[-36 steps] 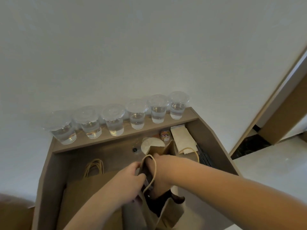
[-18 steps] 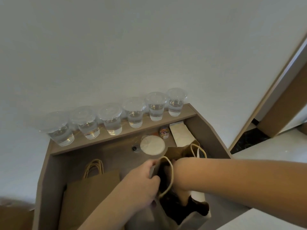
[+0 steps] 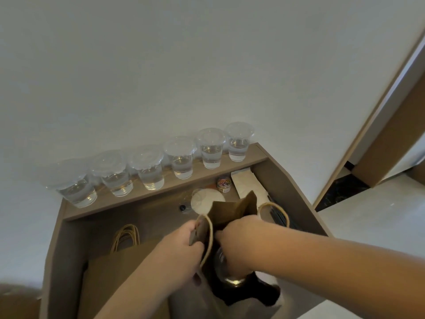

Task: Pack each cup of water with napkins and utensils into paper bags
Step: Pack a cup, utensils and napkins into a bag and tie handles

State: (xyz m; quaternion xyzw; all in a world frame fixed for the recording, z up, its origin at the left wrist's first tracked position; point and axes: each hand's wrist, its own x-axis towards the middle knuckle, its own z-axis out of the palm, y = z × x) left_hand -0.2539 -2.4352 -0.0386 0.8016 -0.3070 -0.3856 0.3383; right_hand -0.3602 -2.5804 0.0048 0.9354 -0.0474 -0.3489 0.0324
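Inside the paper bag (image 3: pixel 232 207), your right hand (image 3: pixel 241 240) curls round a cup of water (image 3: pixel 226 272), which stands upright just below your palm at 6 o'clock. Your left hand (image 3: pixel 184 249) pinches the bag's rim at 9 o'clock, keeping the mouth wide. Setting it down looks like a straight drop.

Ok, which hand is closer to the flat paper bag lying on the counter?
Left. The left hand grips the rim of the open bag right beside the flat bag; the right hand is farther right, holding a cup inside the open bag.
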